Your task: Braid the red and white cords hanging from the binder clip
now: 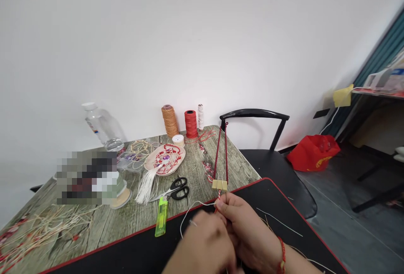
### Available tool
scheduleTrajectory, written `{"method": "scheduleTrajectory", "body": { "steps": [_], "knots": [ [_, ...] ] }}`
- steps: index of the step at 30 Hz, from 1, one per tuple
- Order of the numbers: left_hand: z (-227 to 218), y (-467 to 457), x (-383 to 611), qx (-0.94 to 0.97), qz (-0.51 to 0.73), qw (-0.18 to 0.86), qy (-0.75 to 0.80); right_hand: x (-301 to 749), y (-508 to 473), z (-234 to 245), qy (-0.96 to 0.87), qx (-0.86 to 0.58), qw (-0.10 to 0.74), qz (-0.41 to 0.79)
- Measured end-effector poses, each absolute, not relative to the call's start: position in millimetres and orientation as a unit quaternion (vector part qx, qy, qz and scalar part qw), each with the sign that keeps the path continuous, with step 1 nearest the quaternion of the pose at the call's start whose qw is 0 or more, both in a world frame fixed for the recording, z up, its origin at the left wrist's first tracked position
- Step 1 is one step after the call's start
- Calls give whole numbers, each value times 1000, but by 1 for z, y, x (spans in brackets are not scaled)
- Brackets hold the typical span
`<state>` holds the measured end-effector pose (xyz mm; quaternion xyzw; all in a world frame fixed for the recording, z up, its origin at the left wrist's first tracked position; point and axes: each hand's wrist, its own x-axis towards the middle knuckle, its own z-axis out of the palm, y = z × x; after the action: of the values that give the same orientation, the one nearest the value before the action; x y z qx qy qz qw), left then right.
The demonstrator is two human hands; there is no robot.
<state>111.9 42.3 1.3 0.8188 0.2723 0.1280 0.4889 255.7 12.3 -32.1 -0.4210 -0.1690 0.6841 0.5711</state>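
My right hand [248, 227], with a red string bracelet on its wrist, pinches a red-and-white wrapped cord [218, 200] just below a gold binder clip [219, 184]. Two dark red cords [220, 152] run from the clip across the table to the far edge. A thin white cord [189, 208] curves from the black desk mat [277, 206] up to my right fingers. My left hand [205, 242] is motion-blurred close against my right hand, and I cannot tell what it holds. A small metal glint shows by its fingers.
Scissors [175, 190], a green lighter [161, 217], a tasselled oval dish [164, 160] and thread spools [191, 124] stand on the wood-grain table [104, 219]. A plastic bottle [102, 126] stands at the back. A black chair [268, 156] and a red bag [312, 152] are to the right.
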Motion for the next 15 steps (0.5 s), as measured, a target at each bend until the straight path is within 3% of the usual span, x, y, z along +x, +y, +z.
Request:
{"method": "scheduleTrajectory", "body": {
  "steps": [2,3,7,9,15],
  "knots": [
    [6,52,116,795,232,431,358,254,13,-33,-185,-432,576,669],
    [6,56,118,765,242,450,392,253,13,-33,-194,-442,577,659],
    [-5,64,130,604,192,650,419,250,16,-30,-222,-492,567,623],
    [-10,64,137,566,181,681,427,249,17,-29,-233,-514,557,609],
    [-17,73,143,682,199,550,439,251,19,-29,-258,-545,546,582]
  ]
}}
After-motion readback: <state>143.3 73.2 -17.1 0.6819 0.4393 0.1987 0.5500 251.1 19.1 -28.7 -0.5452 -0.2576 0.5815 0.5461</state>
